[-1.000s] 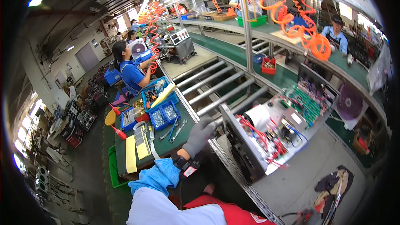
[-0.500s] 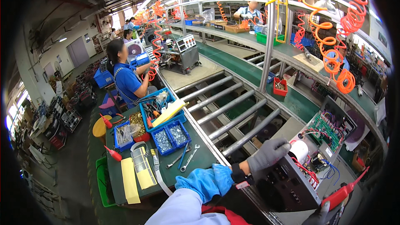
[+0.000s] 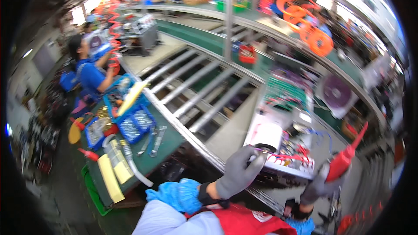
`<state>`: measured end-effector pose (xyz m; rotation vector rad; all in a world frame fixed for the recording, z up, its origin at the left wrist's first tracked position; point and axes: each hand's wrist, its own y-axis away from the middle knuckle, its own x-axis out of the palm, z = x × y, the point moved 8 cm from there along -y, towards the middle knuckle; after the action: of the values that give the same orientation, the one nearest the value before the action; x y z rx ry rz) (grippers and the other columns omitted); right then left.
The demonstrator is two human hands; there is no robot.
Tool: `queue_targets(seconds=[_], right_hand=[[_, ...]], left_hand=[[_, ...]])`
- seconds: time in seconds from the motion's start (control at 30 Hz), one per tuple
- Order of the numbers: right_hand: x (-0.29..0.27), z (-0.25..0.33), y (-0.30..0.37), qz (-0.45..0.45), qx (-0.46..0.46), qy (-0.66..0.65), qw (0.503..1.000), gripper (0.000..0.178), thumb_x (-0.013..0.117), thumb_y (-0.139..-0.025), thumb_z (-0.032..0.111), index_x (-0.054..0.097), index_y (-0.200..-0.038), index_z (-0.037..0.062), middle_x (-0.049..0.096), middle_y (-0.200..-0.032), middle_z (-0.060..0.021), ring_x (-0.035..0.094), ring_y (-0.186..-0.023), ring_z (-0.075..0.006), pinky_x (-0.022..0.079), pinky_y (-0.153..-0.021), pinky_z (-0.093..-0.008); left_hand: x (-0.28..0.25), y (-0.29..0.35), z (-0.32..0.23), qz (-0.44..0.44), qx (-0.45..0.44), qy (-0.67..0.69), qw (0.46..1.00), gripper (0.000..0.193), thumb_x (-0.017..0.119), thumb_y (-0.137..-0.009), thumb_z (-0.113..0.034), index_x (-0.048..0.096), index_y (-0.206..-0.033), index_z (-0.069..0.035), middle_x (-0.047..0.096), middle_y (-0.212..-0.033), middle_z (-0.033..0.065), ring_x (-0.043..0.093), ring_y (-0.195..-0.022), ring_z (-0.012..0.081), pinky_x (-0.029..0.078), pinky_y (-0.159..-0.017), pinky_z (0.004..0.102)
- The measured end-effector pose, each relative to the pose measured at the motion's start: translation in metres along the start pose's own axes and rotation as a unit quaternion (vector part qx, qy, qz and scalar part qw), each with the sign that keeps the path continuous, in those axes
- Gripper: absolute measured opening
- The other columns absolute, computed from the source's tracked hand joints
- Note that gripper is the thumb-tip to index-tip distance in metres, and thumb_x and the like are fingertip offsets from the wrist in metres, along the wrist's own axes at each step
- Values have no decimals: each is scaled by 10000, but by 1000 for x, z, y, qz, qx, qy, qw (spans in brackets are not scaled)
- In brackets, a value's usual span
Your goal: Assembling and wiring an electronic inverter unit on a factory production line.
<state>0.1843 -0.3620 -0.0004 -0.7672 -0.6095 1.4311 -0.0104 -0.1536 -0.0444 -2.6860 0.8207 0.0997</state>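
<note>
My left hand, in a grey glove with a blue sleeve cover, is closed in a pinch at the front edge of an opened electrical unit. A red wire runs from its fingertips into the unit; motion blur softens the detail. My right hand, also gloved, grips a red squeeze bottle with a long nozzle pointing up, just right of the unit. Inside the unit are a green circuit board, a white cylinder and blue wires.
Metal rollers run along the line beyond the bench. At left a green-topped bench carries blue bins of screws, wrenches and yellow pads. Orange coiled hoses hang at upper right. A person in blue works at left.
The view has swung right. The unit has turned, its dark panel no longer facing me. My left hand has gone from its top corner to the wire; the bottle in my right hand has risen.
</note>
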Motion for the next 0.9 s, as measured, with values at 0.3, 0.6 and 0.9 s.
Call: queue_targets(seconds=[0.3, 0.6, 0.9], right_hand=[[-56, -133, -128, -39, 12, 115, 992, 498, 675, -859, 111, 464, -1287, -28, 538, -1159, -135, 542, -1019, -222, 460, -894, -338], [-68, 19, -17, 183, 137, -122, 966, 633, 700, -784, 337, 468, -1269, 4, 527, -1172, -135, 564, -1044, -231, 484, -888, -369], [-10, 97, 101, 313, -74, 173, 931, 560, 799, -655, 87, 527, -1136, -2, 614, -924, -195, 637, -753, -350, 528, -645, -408]], left_hand=[[174, 23, -60, 353, 241, -41, 903, 577, 693, -810, -410, 567, -1188, 8, 602, -1056, 177, 602, -978, 367, 484, -855, 425], [121, 9, 67, 440, -37, 43, 896, 327, 620, -891, -319, 658, -1058, -40, 664, -895, 147, 655, -837, 261, 505, -766, 359], [6, -29, 152, 328, -86, -55, 939, 333, 653, -877, -264, 656, -1093, -10, 698, -989, 164, 679, -920, 239, 521, -827, 343]])
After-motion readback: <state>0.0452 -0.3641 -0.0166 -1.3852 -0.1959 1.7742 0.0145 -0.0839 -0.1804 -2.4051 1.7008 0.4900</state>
